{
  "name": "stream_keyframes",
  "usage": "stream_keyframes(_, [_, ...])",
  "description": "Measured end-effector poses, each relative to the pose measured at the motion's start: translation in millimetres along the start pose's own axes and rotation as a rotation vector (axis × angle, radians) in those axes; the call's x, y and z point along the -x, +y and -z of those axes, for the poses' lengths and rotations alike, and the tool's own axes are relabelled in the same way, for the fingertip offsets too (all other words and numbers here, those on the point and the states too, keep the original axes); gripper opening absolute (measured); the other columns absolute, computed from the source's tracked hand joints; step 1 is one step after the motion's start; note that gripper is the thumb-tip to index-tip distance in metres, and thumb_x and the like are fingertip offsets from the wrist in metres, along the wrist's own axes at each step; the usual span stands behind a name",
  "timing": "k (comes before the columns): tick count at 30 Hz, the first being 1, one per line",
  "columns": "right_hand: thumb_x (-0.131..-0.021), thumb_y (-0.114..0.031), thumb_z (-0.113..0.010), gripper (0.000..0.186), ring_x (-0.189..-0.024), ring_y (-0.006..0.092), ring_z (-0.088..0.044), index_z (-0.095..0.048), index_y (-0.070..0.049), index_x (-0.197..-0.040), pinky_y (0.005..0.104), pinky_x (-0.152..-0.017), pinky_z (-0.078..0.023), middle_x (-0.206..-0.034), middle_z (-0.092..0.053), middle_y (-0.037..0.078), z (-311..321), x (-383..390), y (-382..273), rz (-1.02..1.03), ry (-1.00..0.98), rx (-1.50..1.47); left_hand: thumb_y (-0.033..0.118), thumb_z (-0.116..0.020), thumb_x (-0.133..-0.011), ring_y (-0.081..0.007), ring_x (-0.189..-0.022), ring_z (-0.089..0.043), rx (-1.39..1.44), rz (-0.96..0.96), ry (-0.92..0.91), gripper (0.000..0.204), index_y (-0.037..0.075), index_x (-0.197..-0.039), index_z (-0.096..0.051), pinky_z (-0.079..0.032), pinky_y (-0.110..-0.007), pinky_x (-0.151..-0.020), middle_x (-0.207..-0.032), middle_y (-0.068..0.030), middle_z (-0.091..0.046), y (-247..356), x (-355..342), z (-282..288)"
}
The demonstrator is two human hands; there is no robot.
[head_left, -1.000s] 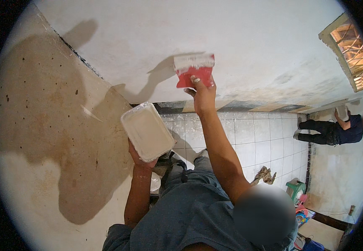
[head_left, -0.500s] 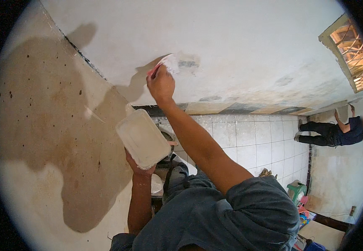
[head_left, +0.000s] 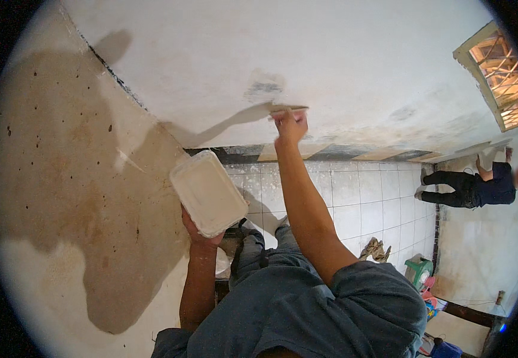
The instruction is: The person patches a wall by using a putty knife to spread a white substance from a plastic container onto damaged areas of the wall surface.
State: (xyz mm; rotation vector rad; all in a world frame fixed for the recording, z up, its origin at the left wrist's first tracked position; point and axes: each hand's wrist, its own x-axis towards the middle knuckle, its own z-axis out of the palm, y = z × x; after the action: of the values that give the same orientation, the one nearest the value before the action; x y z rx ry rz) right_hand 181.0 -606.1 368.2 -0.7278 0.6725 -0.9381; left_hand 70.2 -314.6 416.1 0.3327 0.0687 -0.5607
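My left hand (head_left: 198, 231) is closed around the lower side of a pale rectangular plastic tub (head_left: 208, 192), held tilted near the corner of the walls. The tub looks smeared with a cream-white paste; how deep that lies I cannot tell. Out in front, my right hand (head_left: 291, 127) pinches a thin, flat putty scraper (head_left: 290, 110) whose long edge lies at the white wall (head_left: 354, 65). That hand is slightly blurred, and its fingers hide the scraper's handle. Just up and left of the scraper, a grey patch (head_left: 265, 88) marks the wall.
A brown-stained wall (head_left: 50, 161) stands close on my left. White floor tiles (head_left: 345, 188) run along the wall's dark base strip. A crumpled brown cloth (head_left: 376, 249) and a green container (head_left: 417, 271) lie right. Farther off, a person (head_left: 480, 186) reaches to another wall below a lattice window (head_left: 500, 74).
My right hand and the scraper have moved right and slightly down, off the grey patch's left side. The tub has shifted a little. The other person's arms have moved slightly.
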Motion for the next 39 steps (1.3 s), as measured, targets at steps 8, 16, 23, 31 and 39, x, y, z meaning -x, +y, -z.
stream_keyframes(8, [-0.072, -0.008, -0.069, 0.022, -0.058, 0.0151, -0.050, -0.048, -0.003, -0.074, 0.0330, -0.056, -0.044, -0.063, -0.052, 0.005, -146.5, 119.1, -57.5, 0.505, -0.363, 0.459, 0.053, -0.040, -0.098, -0.0300, -0.125, -0.053, -0.098, -0.055, 0.096, 0.060, 0.015, -0.145, -0.041, -0.046, -0.053, -0.103, -0.139, -0.0073, -0.052, -0.8, -0.7, 10.9])
stream_keyframes(16, [-0.082, -0.006, -0.065, 0.012, -0.084, 0.0138, -0.060, -0.057, 0.000, -0.090, 0.0303, -0.077, -0.049, -0.083, -0.063, 0.009, -50.0, 125.9, -111.3, 0.202, -0.744, 0.505, 0.052, -0.042, -0.098, -0.0284, -0.123, -0.055, -0.012, -0.002, 0.089, 0.059, 0.013, -0.143, -0.042, -0.048, -0.050, -0.101, -0.136, -0.0089, -0.054, -12.6, -23.2, 13.1])
stream_keyframes(23, [-0.086, -0.006, -0.063, 0.023, -0.082, 0.0209, -0.067, -0.056, 0.004, -0.105, 0.0343, -0.072, -0.053, -0.094, -0.069, 0.016, 4.0, 142.1, -134.9, -0.089, -0.708, 0.686, 0.055, -0.040, -0.098, -0.0254, -0.124, -0.054, -0.047, 0.061, -0.025, 0.061, 0.015, -0.142, -0.044, -0.046, -0.048, -0.103, -0.135, -0.0066, -0.055, -33.0, -44.1, 5.6])
stream_keyframes(31, [-0.087, -0.003, -0.061, 0.029, -0.082, 0.0198, -0.070, -0.055, 0.008, -0.112, 0.0300, -0.072, -0.055, -0.093, -0.070, 0.021, 17.2, 142.0, -127.3, 0.178, -0.627, 1.166, 0.052, -0.034, -0.101, -0.0281, -0.127, -0.050, -0.024, 0.106, -0.073, 0.060, 0.012, -0.146, -0.037, -0.042, -0.049, -0.107, -0.141, -0.0099, -0.048, -43.6, -56.3, -15.0])
stream_keyframes(39, [-0.086, -0.005, -0.064, 0.028, -0.081, 0.0228, -0.071, -0.055, 0.006, -0.110, 0.0333, -0.069, -0.055, -0.089, -0.071, 0.021, 0.2, 160.2, -122.2, 0.170, -0.693, 1.120, 0.055, -0.031, -0.102, -0.0290, -0.121, -0.055, -0.048, 0.079, -0.152, 0.063, 0.010, -0.145, -0.039, -0.045, -0.046, -0.104, -0.137, -0.0141, -0.053, -51.7, -58.9, -32.8])
